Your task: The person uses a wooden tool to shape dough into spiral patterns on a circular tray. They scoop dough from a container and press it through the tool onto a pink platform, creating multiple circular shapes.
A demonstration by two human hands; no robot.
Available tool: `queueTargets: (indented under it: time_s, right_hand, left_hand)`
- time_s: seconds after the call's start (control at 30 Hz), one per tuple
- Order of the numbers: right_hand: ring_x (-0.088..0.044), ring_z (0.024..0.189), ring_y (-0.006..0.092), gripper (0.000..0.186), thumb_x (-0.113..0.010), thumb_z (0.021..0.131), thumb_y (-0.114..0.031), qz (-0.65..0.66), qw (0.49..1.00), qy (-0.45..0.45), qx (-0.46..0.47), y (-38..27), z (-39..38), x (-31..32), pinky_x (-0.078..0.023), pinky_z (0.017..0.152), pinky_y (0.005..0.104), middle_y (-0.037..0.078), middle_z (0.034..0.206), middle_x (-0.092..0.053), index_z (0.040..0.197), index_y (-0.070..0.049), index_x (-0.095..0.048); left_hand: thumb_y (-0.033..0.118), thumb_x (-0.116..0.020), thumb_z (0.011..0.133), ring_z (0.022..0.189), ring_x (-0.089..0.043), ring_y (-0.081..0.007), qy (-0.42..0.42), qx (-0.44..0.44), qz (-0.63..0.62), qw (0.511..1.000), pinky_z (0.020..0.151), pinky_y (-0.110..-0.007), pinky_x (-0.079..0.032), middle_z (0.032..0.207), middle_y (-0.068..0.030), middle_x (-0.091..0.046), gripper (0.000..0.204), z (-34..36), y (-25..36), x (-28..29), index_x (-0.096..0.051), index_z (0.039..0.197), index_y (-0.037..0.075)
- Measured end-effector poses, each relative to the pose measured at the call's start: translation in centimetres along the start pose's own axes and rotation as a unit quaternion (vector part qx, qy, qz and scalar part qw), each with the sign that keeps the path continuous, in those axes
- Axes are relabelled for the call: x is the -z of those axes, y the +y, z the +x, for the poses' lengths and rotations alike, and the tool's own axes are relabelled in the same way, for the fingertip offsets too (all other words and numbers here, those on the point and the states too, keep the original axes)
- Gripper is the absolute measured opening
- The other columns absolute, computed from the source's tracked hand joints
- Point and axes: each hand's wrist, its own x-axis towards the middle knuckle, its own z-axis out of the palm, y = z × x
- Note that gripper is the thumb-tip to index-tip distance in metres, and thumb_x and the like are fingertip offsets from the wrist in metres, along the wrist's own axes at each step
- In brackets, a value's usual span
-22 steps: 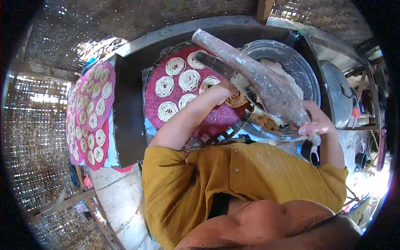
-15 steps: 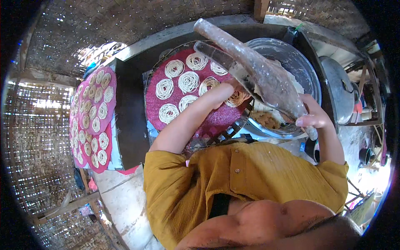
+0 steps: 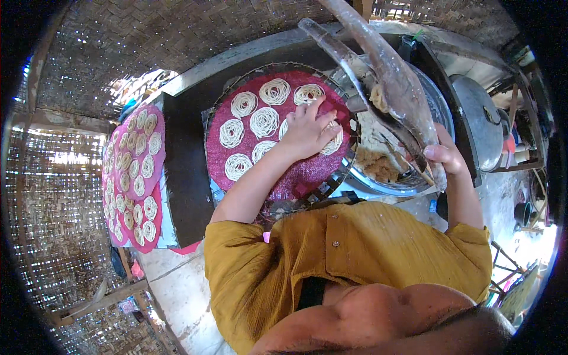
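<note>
Over the right part of a round tray lined with red cloth, my left hand spreads its fingers, partly covering pale coils of noodle-like strands. A coil beside it shows whole. My right hand is wrapped around the near end of a flour-dusted wooden press with two long arms. The arms stand apart, tilted up and away, with pale dough stuck between them. Beneath the press sits a wide metal basin holding pale dough and a brown crumbly mass.
At the left, pink cloth rounds carry many similar coils. A dark upright board parts them from the tray. Beyond the basin's right side stands a large metal pot. A woven wall closes the far side.
My left hand has come out from beneath the press and now spreads over the coils. The press has swung up and to the right in my right hand, uncovering more of the tray.
</note>
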Motion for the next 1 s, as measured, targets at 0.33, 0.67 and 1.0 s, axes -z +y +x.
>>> queueTargets:
  time_s: [0.33,0.67,1.0]
  right_hand:
    - [-0.053,0.082,0.0208,0.090,-0.061,0.052,-0.045,0.085,0.992,0.062,0.066,-0.2,-3.7,1.1,-0.043,0.069,0.0276,0.017,0.099,-0.052,0.118,0.010,-0.034]
    - [-0.053,0.068,0.0201,0.110,-0.068,0.038,-0.053,0.148,0.928,0.289,0.184,3.7,-10.7,4.3,-0.043,0.056,0.0261,0.015,0.096,-0.053,0.127,-0.001,-0.032]
    - [-0.054,0.066,0.0192,0.113,-0.070,0.036,-0.050,0.163,0.950,0.239,0.117,4.4,-11.6,3.1,-0.045,0.056,0.0276,0.015,0.093,-0.053,0.127,0.002,-0.029]
  left_hand:
    - [0.019,-0.051,0.084,0.084,-0.052,-0.0112,0.171,0.132,-0.521,0.826,0.069,-0.021,-0.041,0.102,-0.0076,-0.055,0.021,4.1,2.0,5.4,-0.062,0.088,0.001]
    - [0.024,-0.064,0.072,0.096,-0.049,-0.0246,0.042,-0.135,-0.133,0.981,0.082,-0.036,-0.038,0.101,-0.0045,-0.054,0.015,8.6,6.3,-1.0,-0.066,0.083,0.013]
    - [0.039,-0.057,0.076,0.117,-0.036,-0.0240,-0.098,-0.093,-0.425,0.895,0.093,-0.035,-0.031,0.129,-0.0083,-0.037,0.062,9.4,6.5,-0.5,-0.036,0.126,0.010]
